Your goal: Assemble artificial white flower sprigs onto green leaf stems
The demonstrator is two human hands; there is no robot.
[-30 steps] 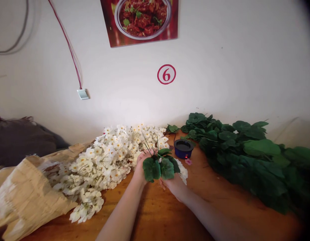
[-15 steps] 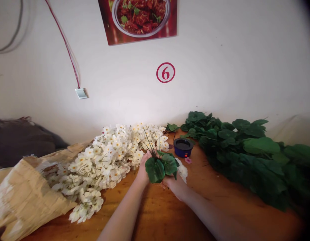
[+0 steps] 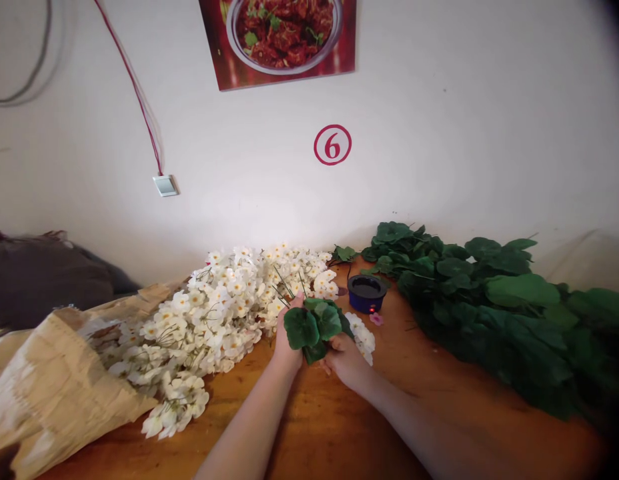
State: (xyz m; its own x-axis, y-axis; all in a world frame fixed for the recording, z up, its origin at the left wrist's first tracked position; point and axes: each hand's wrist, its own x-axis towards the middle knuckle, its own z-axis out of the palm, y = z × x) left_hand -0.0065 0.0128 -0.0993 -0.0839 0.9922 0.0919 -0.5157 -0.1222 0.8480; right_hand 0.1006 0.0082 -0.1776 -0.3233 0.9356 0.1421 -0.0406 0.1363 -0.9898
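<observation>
In both hands I hold a small bunch of artificial green leaves, with thin dark stems fanning out above it. My left hand grips the bunch from behind, and the leaves hide most of its fingers. My right hand holds the bunch from below at its right side. Just behind and left of my hands lies a large heap of white artificial flowers. Its stalks run into a crumpled kraft paper wrapping at the left. Some blossoms touch my right hand.
A long heap of green artificial leaves covers the right of the wooden table. A small blue pot with a black top and a pink petal sit beyond my right hand. A white wall rises behind the table.
The leaf bunch has shifted slightly left and turned, with its stems now leaning further left. My hands stay together on it.
</observation>
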